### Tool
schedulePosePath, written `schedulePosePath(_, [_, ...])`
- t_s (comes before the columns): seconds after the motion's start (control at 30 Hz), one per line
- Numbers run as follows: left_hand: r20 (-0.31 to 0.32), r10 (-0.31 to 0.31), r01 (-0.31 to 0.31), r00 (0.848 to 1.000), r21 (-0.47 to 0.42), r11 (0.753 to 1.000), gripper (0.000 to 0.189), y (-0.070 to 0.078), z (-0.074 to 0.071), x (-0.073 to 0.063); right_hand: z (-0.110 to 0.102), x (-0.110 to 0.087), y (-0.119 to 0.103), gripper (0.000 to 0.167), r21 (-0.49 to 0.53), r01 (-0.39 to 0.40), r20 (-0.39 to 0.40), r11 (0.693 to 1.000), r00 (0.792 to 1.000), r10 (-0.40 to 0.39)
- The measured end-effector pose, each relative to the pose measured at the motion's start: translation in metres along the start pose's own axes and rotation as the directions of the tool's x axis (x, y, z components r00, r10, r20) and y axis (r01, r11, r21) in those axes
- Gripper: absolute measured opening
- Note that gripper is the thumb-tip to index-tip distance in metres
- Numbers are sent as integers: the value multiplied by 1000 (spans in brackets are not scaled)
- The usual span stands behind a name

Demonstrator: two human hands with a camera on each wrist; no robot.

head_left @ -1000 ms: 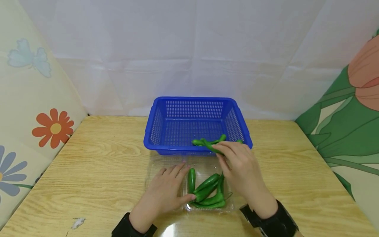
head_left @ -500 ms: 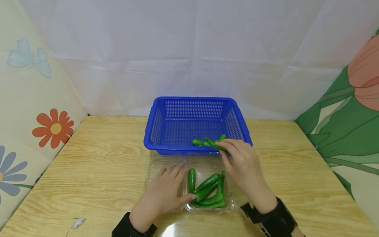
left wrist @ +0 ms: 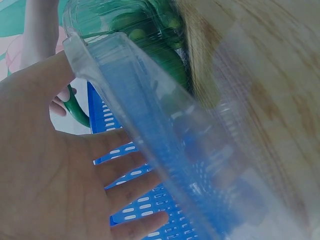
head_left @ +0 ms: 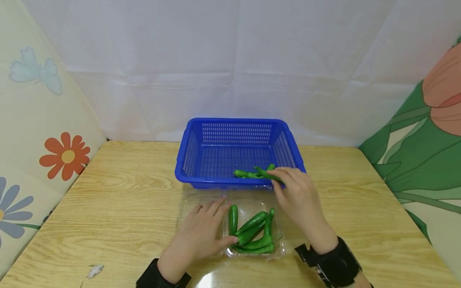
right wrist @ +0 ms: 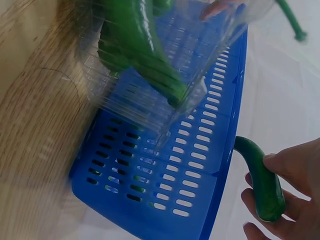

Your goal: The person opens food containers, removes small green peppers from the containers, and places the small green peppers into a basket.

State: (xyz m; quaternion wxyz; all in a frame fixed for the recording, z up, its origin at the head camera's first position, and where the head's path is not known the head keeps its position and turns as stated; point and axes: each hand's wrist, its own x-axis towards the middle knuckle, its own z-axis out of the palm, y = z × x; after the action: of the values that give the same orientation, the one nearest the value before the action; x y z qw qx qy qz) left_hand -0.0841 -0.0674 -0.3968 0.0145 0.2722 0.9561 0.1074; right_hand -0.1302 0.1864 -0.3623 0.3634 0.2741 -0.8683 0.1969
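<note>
Right hand (head_left: 297, 194) pinches a green pepper (head_left: 267, 174) between thumb and fingers above the front rim of a blue basket (head_left: 216, 180), the pod tilted, its thin end pointing inward over the loose peppers (head_left: 239, 173) lying there. Gripping the thicker end probably leaves the tapered end free to clear the rim. Nearer the person, the left hand (head_left: 205, 224) rests with fingers extended over the left side of a clear plastic container (head_left: 252, 204), thumb at the edge of the part holding more peppers (head_left: 252, 223), a light touch that seems meant to steady it. Container and basket sit close together on the wooden table (head_left: 137, 192), apparently to keep the reach short.
</note>
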Motion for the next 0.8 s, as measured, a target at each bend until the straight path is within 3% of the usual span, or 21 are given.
schedulePosePath(0.8, [1,1,-1,1000,-2,1000,84,0,0,0,-4,0,12,30,-22,-67,47,998,997,68])
